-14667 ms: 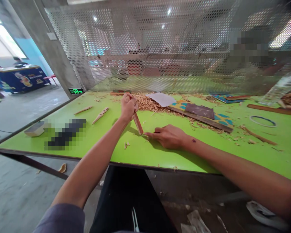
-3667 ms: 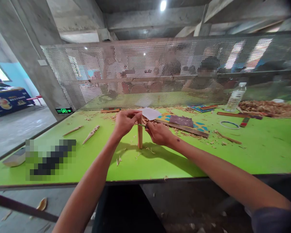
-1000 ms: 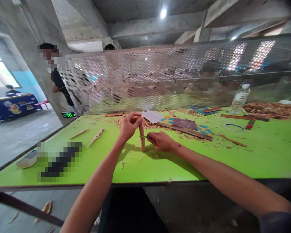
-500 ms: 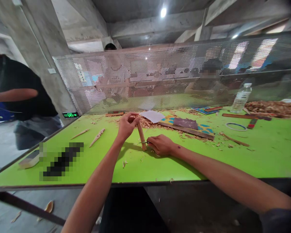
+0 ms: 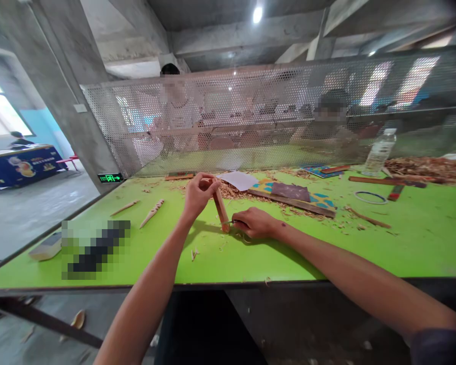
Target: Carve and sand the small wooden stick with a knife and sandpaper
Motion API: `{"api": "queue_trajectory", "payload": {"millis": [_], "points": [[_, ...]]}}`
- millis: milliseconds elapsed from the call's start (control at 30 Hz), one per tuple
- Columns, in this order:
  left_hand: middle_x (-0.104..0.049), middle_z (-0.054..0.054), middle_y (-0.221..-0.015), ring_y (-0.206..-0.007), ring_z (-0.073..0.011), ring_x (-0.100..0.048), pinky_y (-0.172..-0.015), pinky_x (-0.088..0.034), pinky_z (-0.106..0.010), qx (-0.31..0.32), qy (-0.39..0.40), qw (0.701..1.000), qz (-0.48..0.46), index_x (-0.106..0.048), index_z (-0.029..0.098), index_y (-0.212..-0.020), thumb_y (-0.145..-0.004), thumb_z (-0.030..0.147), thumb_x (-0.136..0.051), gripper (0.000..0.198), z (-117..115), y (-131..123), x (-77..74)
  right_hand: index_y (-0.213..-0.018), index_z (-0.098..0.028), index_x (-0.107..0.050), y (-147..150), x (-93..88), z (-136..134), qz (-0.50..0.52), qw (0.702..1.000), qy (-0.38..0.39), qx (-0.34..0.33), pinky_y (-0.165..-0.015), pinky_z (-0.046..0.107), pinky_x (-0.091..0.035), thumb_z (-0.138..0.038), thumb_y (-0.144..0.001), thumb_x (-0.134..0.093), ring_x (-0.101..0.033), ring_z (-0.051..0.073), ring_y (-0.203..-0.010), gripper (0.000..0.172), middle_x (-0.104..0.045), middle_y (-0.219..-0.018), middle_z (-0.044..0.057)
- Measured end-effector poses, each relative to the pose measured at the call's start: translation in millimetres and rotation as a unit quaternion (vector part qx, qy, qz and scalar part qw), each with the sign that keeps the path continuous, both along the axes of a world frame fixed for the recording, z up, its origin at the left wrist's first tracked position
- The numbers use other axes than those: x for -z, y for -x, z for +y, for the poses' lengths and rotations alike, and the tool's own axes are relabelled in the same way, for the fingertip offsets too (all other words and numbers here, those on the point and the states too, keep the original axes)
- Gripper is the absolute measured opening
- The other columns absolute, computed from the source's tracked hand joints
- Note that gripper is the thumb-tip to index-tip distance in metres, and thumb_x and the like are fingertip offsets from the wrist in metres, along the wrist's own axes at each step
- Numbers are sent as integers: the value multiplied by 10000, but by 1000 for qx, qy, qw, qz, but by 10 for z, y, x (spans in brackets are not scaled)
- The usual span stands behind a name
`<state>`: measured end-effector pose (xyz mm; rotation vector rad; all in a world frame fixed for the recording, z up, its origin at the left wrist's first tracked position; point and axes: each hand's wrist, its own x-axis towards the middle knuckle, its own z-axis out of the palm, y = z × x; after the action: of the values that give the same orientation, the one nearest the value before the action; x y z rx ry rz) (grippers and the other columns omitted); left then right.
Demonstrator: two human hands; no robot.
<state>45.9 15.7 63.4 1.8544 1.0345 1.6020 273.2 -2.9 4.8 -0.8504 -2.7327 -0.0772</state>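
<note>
My left hand [image 5: 199, 191] grips the upper end of a wooden stick [image 5: 220, 207], which stands tilted with its lower end on the green table [image 5: 296, 253]. Close to that lower end, my right hand [image 5: 254, 223] is closed round a carving knife [image 5: 230, 222]; most of its handle is hidden by the fingers. The short blade lies against the stick, where paler cut wood shows. A few small shavings [image 5: 195, 253] lie on the table in front of the stick. Two carved pointed wooden pieces, one with a spiral end [image 5: 152, 213], rest to the left.
Behind my hands lie a white paper [image 5: 238, 180], wood shavings and a patterned board [image 5: 294, 196]. A water bottle [image 5: 380, 152], a ring [image 5: 370, 197] and a shavings pile [image 5: 429, 170] are at the right. A perforated metal screen [image 5: 231, 116] borders the far edge, with people behind it.
The knife has shifted slightly up at the stick's lower end, and the stick leans and has turned a little. The person walking at the left has gone almost out of view.
</note>
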Motion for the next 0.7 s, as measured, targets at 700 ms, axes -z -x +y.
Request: {"api": "queue_trajectory", "payload": {"millis": [700], "points": [[-713,-28,-734,-622,-134,-636,-530,-496,-215,-14,-40,999,34,-715,154,-927,-808,448,-756,320,-37,8,-69,-952,-193,-595,33,-64,0,174,983,-6,61,-612,309,-178,-355,-1031,-407,-423,161,-624,260,-626,-760,41]]}}
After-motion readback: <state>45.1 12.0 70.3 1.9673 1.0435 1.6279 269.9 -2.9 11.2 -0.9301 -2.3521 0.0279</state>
